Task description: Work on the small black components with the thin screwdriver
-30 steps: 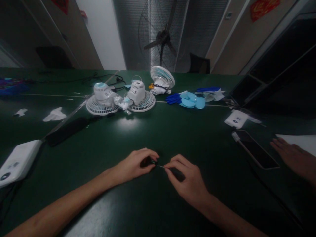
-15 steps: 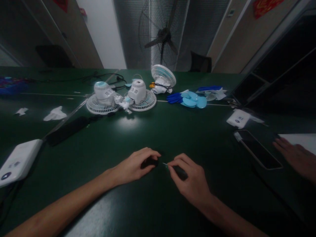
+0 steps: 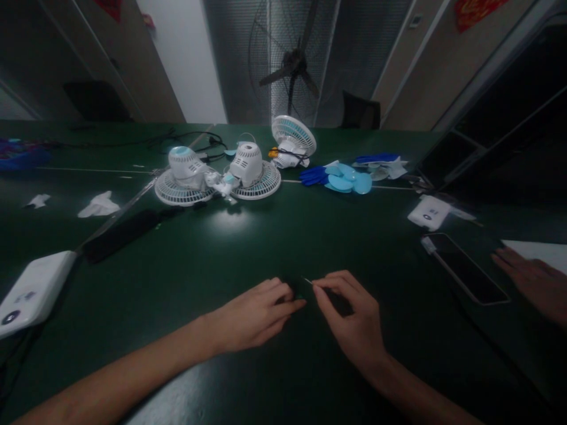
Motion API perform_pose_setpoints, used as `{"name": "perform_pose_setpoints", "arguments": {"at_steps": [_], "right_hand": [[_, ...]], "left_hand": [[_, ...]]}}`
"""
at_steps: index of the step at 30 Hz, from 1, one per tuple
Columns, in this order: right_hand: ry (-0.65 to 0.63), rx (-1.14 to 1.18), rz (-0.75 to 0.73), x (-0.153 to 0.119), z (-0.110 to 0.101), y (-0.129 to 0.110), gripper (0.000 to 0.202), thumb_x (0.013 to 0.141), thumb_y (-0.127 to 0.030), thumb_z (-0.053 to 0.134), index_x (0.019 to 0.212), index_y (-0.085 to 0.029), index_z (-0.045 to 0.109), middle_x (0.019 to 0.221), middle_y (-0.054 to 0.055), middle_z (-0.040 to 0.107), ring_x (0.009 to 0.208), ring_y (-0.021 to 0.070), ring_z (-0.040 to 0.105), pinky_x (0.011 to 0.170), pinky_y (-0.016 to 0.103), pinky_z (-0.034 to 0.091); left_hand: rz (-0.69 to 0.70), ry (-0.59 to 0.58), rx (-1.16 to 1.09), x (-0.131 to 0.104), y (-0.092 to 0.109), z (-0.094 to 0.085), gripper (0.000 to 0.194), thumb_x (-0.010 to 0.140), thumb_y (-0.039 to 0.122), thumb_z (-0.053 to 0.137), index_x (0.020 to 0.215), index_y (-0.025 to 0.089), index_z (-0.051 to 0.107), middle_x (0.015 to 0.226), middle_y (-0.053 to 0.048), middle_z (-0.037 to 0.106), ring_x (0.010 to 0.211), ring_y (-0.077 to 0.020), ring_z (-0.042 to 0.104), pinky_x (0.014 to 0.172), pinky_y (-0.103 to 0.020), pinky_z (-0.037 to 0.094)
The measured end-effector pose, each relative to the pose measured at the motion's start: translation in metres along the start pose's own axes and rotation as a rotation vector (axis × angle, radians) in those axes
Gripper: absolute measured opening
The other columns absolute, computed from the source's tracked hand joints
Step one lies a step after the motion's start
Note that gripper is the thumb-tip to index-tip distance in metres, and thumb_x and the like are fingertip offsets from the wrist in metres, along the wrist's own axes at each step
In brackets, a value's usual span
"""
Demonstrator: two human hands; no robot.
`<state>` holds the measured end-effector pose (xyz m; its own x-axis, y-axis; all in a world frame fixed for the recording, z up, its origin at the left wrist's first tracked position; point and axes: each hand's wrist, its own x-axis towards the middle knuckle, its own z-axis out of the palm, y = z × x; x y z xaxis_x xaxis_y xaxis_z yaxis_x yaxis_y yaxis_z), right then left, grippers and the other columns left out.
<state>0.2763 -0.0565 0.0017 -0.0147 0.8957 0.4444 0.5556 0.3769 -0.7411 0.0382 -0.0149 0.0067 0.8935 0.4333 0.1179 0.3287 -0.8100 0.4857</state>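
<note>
My right hand (image 3: 354,310) is closed in a pinch on a thin, pale, pin-like piece (image 3: 307,280), whose tip points left and away from me; its exact kind is too small to make out. My left hand (image 3: 263,313) lies palm down just left of it, with one finger stretched towards the right hand and other fingers loosely bent. Nothing shows in its grasp. Both hands are low over the dark green tabletop (image 3: 212,254), a small gap apart.
Small white fans (image 3: 257,183) stand beyond the hands, beside light-blue fan blades (image 3: 348,179) and blue gloves (image 3: 313,175). A phone (image 3: 467,268) lies to the right, near another person's hand (image 3: 531,277). White boxy devices (image 3: 38,289) and a black pouch-like strip (image 3: 121,236) lie around.
My left hand has shifted right and turned, one finger now reaching out. My right hand has moved slightly right and away from me, with the thin piece still pinched.
</note>
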Motion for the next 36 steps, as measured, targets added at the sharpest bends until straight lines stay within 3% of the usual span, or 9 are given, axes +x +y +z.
{"name": "perform_pose_setpoints", "arguments": {"at_steps": [4, 11, 14, 18, 22, 26, 30, 36], "right_hand": [[-0.024, 0.012, -0.001, 0.0, 0.0, 0.0, 0.012, 0.099, -0.019, 0.061, 0.096, -0.022, 0.073, 0.093, 0.005, 0.066, 0.081, 0.0198, 0.067, 0.069, 0.032, 0.055], [-0.069, 0.035, 0.031, -0.001, -0.002, 0.0, 0.011, 0.099, -0.02, 0.063, 0.099, -0.023, 0.073, 0.096, 0.005, 0.066, 0.083, 0.0201, 0.068, 0.068, 0.032, 0.056], [-0.085, 0.044, 0.037, -0.002, -0.001, 0.001, 0.011, 0.099, -0.021, 0.063, 0.1, -0.023, 0.073, 0.096, 0.005, 0.067, 0.081, 0.0201, 0.067, 0.066, 0.032, 0.057], [-0.097, 0.062, 0.048, -0.002, -0.001, 0.002, 0.012, 0.1, -0.021, 0.062, 0.101, -0.023, 0.073, 0.097, 0.005, 0.066, 0.082, 0.0199, 0.068, 0.067, 0.032, 0.058], [-0.11, 0.075, 0.048, -0.002, -0.001, 0.002, 0.012, 0.1, -0.02, 0.062, 0.102, -0.023, 0.073, 0.099, 0.005, 0.066, 0.083, 0.0194, 0.068, 0.066, 0.031, 0.058], [-0.118, 0.071, 0.037, -0.002, -0.001, 0.003, 0.012, 0.1, -0.02, 0.062, 0.103, -0.023, 0.073, 0.099, 0.005, 0.066, 0.083, 0.019, 0.068, 0.066, 0.03, 0.058], [-0.108, 0.064, 0.038, -0.002, 0.0, 0.001, 0.012, 0.1, -0.02, 0.062, 0.102, -0.023, 0.073, 0.097, 0.005, 0.066, 0.082, 0.0191, 0.068, 0.066, 0.031, 0.057], [-0.103, 0.063, 0.028, 0.0, -0.001, -0.002, 0.012, 0.099, -0.02, 0.062, 0.099, -0.023, 0.074, 0.095, 0.004, 0.067, 0.081, 0.0188, 0.068, 0.066, 0.031, 0.057]], "left_hand": [[-0.008, 0.022, 0.191, -0.004, -0.025, -0.008, 0.045, 0.104, 0.022, 0.05, 0.148, 0.015, 0.057, 0.115, -0.015, 0.062, 0.105, -0.0272, 0.058, 0.094, -0.042, 0.051], [-0.298, 0.217, 0.384, -0.052, -0.127, -0.065, 0.043, 0.106, 0.027, 0.046, 0.145, 0.021, 0.063, 0.144, -0.014, 0.059, 0.128, -0.0312, 0.055, 0.111, -0.051, 0.044], [-0.405, 0.266, 0.427, -0.075, -0.154, -0.08, 0.041, 0.107, 0.036, 0.047, 0.14, 0.022, 0.066, 0.147, -0.013, 0.06, 0.133, -0.033, 0.053, 0.112, -0.053, 0.043], [-0.441, 0.28, 0.438, -0.085, -0.162, -0.082, 0.038, 0.109, 0.038, 0.045, 0.13, 0.019, 0.071, 0.135, -0.013, 0.068, 0.125, -0.0307, 0.06, 0.108, -0.049, 0.047], [-0.421, 0.258, 0.506, -0.077, -0.157, -0.079, 0.036, 0.11, 0.032, 0.042, 0.123, 0.017, 0.073, 0.123, -0.016, 0.072, 0.114, -0.0312, 0.064, 0.101, -0.048, 0.049], [-0.447, 0.321, 0.508, -0.077, -0.155, -0.082, 0.034, 0.107, 0.034, 0.048, 0.122, 0.015, 0.072, 0.12, -0.016, 0.072, 0.109, -0.032, 0.065, 0.095, -0.046, 0.05], [-0.513, 0.483, 0.435, -0.099, -0.162, -0.092, 0.037, 0.105, 0.045, 0.054, 0.123, 0.019, 0.071, 0.123, -0.013, 0.071, 0.113, -0.0306, 0.066, 0.097, -0.043, 0.052], [-0.591, 0.507, 0.269, -0.127, -0.176, -0.1, 0.05, 0.099, 0.064, 0.056, 0.119, 0.022, 0.075, 0.119, -0.011, 0.075, 0.106, -0.029, 0.071, 0.093, -0.041, 0.056]]}}
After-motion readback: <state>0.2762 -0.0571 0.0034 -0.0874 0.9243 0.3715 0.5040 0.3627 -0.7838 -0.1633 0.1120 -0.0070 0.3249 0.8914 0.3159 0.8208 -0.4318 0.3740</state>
